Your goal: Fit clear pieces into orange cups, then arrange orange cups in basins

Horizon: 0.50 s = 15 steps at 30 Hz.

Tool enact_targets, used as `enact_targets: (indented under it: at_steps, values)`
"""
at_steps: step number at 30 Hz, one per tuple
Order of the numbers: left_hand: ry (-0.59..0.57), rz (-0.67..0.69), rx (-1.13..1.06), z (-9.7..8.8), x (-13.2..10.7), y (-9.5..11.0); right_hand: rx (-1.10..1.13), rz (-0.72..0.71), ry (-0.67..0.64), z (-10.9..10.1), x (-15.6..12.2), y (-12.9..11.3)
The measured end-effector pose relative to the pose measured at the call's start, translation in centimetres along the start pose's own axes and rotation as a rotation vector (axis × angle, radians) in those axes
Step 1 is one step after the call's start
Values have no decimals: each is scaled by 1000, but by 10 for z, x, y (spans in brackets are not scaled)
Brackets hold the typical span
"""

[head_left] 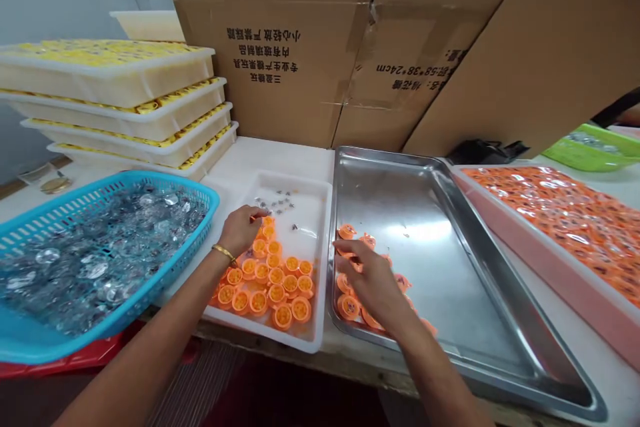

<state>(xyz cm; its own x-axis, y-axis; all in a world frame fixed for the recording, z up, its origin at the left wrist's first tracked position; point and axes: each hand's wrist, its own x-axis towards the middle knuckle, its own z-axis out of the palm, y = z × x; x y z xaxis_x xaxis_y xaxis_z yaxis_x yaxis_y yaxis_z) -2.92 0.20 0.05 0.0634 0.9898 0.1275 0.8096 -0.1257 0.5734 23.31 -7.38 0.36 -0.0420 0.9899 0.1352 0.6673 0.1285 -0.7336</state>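
My left hand (pixel 241 230), with a gold bracelet on its wrist, is over the left side of a white plastic tray (pixel 320 213). Its fingertips are pressed together; what they hold, if anything, is too small to make out. Below it sit several round orange cups (pixel 276 275) with yellow bits inside. Small dark and silvery pieces (pixel 280 203) lie farther back in this tray. My right hand (pixel 370 277) hovers at the left side of a metal tray (pixel 425 213), thumb and fingers apart. Beneath and around it are orange pieces (pixel 349 307), some partly hidden by the hand.
At left, a blue basket (pixel 207 203) holds many clear plastic pieces. Stacked white trays (pixel 190 70) of yellow items stand behind it. A pink tray (pixel 550 273) of orange wrapped pieces lies right, with a green basket (pixel 595 150) beyond. Cardboard (pixel 300 100) walls the back.
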Motion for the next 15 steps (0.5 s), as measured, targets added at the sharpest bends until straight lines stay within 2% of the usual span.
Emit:
enact_targets:
  at_steps: [2,5,8,12,15]
  values:
    - [-67,87,65,11,11,10,-120,-98,-60,21,18,-27]
    - [-176,221,161,33,24,31,-279,-118,52,38,39,-45]
    - [-253,264,254,52,36,44,-319,-67,100,38,42,-44]
    - [-329,253,336,63,45,46,-356,-52,-45,30,29,-35]
    - [-349,233,361,63,44,43,-434,-148,-166,27,22,-30]
